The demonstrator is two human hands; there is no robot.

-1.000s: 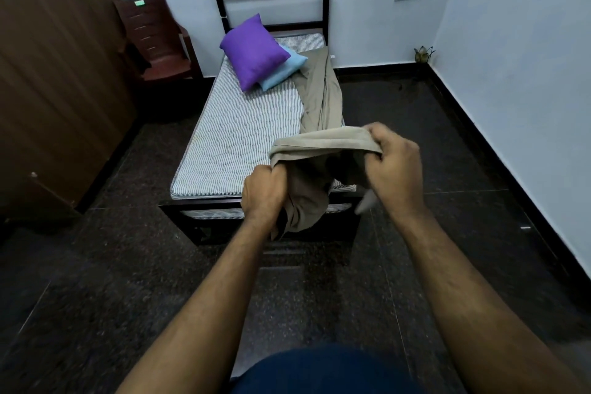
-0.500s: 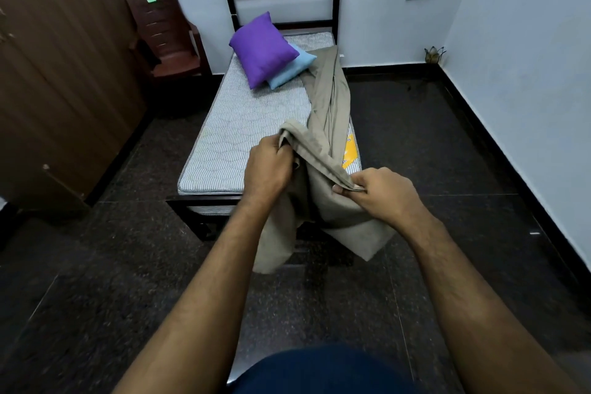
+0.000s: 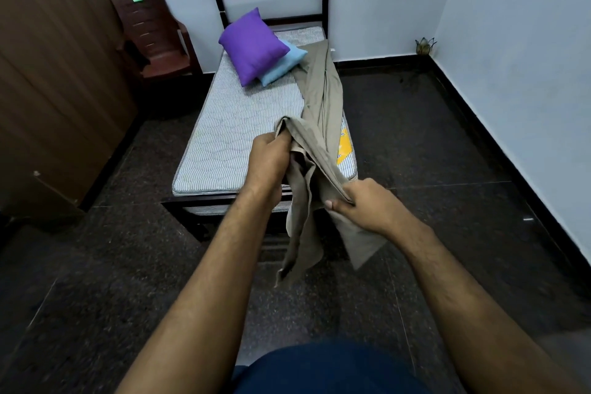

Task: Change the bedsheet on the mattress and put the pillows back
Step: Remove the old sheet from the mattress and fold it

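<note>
Two hands gripping one bedsheet, two pillows, one mattress

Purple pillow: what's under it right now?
The purple pillow leans on a light blue pillow, both on the bare striped mattress. Most of the blue pillow is covered; anything else beneath cannot be seen.

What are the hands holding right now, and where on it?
Both grip the beige bedsheet near its foot end: left hand bunches it, right hand pinches an edge.
</note>
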